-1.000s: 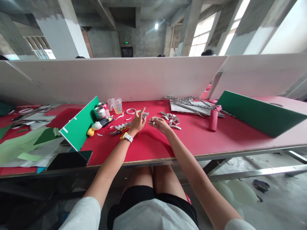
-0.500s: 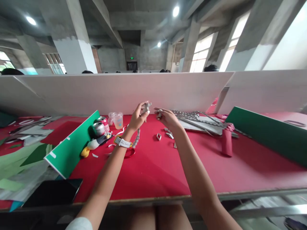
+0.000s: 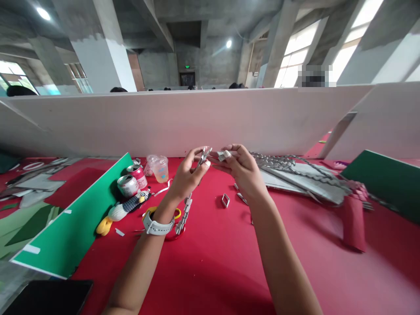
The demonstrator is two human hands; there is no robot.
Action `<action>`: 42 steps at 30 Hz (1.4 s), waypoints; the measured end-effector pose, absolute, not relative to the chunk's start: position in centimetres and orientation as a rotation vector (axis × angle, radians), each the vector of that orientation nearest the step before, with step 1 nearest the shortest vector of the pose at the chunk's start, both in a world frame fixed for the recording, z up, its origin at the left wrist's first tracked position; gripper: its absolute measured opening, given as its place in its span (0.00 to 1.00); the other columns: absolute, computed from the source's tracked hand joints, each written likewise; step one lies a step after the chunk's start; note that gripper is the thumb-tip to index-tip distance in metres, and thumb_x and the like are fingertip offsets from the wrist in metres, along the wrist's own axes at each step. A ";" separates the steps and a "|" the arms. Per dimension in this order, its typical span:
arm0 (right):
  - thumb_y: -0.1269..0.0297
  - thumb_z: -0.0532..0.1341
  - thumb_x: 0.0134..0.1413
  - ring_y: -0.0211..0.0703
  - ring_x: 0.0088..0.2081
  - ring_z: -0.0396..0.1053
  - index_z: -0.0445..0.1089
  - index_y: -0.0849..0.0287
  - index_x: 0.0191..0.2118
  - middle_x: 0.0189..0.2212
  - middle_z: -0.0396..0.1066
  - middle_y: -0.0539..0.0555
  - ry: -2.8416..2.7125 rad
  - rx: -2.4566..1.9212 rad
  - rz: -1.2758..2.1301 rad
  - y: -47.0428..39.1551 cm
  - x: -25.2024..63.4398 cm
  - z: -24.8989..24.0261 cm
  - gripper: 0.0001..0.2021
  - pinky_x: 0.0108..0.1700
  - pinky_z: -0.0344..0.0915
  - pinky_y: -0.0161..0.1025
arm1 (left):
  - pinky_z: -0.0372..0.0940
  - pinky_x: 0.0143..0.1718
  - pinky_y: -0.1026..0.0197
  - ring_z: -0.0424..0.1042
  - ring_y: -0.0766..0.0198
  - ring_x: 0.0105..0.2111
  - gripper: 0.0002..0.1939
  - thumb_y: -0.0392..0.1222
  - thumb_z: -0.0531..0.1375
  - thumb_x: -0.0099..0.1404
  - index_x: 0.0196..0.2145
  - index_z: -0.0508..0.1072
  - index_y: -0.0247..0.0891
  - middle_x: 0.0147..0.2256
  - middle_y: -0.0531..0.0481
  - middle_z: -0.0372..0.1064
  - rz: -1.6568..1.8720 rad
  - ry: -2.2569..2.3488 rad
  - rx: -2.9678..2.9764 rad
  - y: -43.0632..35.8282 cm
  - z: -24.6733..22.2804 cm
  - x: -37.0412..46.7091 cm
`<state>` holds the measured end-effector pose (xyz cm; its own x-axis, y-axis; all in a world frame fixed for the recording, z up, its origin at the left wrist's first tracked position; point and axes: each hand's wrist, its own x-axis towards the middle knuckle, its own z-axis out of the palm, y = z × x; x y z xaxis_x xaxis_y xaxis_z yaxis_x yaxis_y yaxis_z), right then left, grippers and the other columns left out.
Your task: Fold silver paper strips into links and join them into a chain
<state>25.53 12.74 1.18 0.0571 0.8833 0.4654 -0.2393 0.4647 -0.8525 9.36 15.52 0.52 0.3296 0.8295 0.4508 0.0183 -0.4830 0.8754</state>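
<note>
Hands (image 3: 212, 164) pinching small folded pieces (image 3: 222, 155), chain (image 3: 184, 214) partly hidden behind left wrist, dark tablet (image 3: 49, 297) cut off.

- a plush bird (image 3: 123, 212) lying beside a green board (image 3: 78, 218)
- a silver can (image 3: 127, 187) and a red can (image 3: 138, 175), just beside each other
- a clear plastic cup (image 3: 160, 170) near the cans
- a dark flat slab (image 3: 49, 297) near the table's front edge
- a white partition (image 3: 183, 122) behind the table (image 3: 210, 271)
</note>
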 end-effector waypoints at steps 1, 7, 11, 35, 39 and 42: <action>0.55 0.64 0.55 0.44 0.44 0.77 0.63 0.55 0.40 0.38 0.77 0.53 -1.202 -0.651 1.011 12.8 25.6 1.1 0.13 0.48 0.73 0.45 | 0.54 0.17 0.69 0.56 0.78 0.17 0.20 0.46 0.57 0.65 0.54 0.65 0.46 0.46 0.48 0.68 1.240 0.777 1.771 15.6 0.4 9.4; 0.60 0.71 0.46 0.37 0.35 0.77 0.70 0.59 0.33 0.31 0.75 0.50 -1.073 -0.622 1.128 13.2 26.3 0.8 0.13 0.45 0.73 0.36 | 0.57 0.18 0.67 0.61 0.72 0.19 0.21 0.48 0.50 0.69 0.57 0.65 0.41 0.35 0.49 0.70 1.215 0.849 1.805 15.3 0.8 9.5; 0.58 0.73 0.42 0.36 0.31 0.75 0.70 0.59 0.30 0.25 0.72 0.48 -1.034 -0.693 1.058 13.2 26.3 0.9 0.14 0.37 0.73 0.35 | 0.56 0.18 0.69 0.60 0.73 0.20 0.20 0.47 0.52 0.69 0.56 0.67 0.40 0.33 0.50 0.68 1.192 0.859 1.743 14.4 1.3 9.7; 0.63 0.72 0.44 0.44 0.40 0.75 0.74 0.58 0.35 0.35 0.75 0.53 -1.318 -0.741 0.798 11.0 25.3 1.8 0.11 0.45 0.75 0.44 | 0.58 0.12 0.71 0.66 0.74 0.16 0.16 0.46 0.59 0.66 0.50 0.67 0.42 0.37 0.48 0.72 1.274 0.813 1.640 12.2 2.1 9.4; 0.65 0.69 0.49 0.41 0.39 0.74 0.72 0.55 0.36 0.35 0.73 0.51 -1.291 -0.711 0.752 11.0 25.2 1.7 0.09 0.45 0.74 0.41 | 0.59 0.13 0.70 0.64 0.75 0.15 0.15 0.47 0.59 0.66 0.50 0.67 0.42 0.38 0.49 0.73 1.289 0.823 1.625 12.2 2.1 9.4; 0.68 0.68 0.49 0.39 0.39 0.73 0.70 0.53 0.39 0.34 0.71 0.49 -1.253 -0.708 0.668 10.7 24.8 1.9 0.11 0.43 0.74 0.38 | 0.61 0.13 0.70 0.63 0.76 0.14 0.15 0.47 0.59 0.66 0.49 0.67 0.42 0.37 0.49 0.72 1.281 0.813 1.628 12.2 2.1 9.5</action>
